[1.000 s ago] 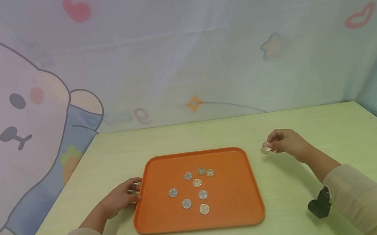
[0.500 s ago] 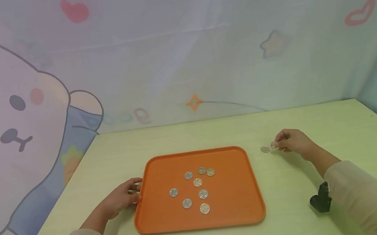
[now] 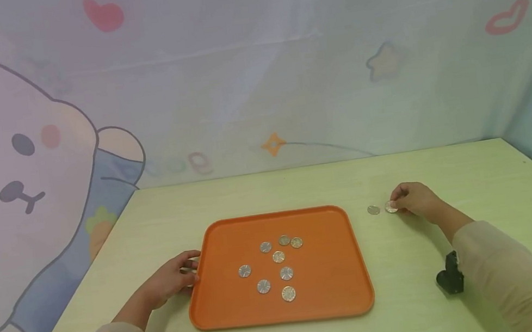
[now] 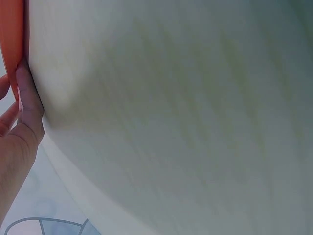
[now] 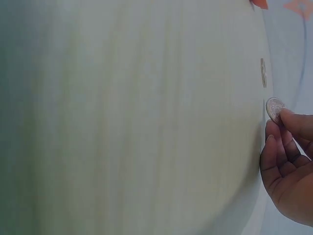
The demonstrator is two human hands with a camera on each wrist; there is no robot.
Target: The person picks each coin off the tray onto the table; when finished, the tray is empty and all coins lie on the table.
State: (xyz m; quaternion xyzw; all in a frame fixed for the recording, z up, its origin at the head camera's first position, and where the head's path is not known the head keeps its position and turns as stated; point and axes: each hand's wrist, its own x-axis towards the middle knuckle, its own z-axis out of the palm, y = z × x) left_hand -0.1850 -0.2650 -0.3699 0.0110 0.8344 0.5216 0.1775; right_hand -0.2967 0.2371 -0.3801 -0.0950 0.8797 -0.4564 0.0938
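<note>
My right hand pinches a silvery coin between thumb and fingers, low over the table to the right of the tray. Just left of it another coin lies flat on the table. An orange rectangular tray takes up the middle, with several coins spread over its base, among them a coin near the front and a coin at the left. My left hand rests at the tray's left side, thumb and fingertips touching the rim with a gap between them.
The pale wooden table ends at the back against a printed cloth with a bear figure on its left. A black wrist device hangs below the right sleeve.
My right hand has shifted slightly right, leaving one coin on the table, then lowered the other coin beside it. The left hand and tray stay put.
</note>
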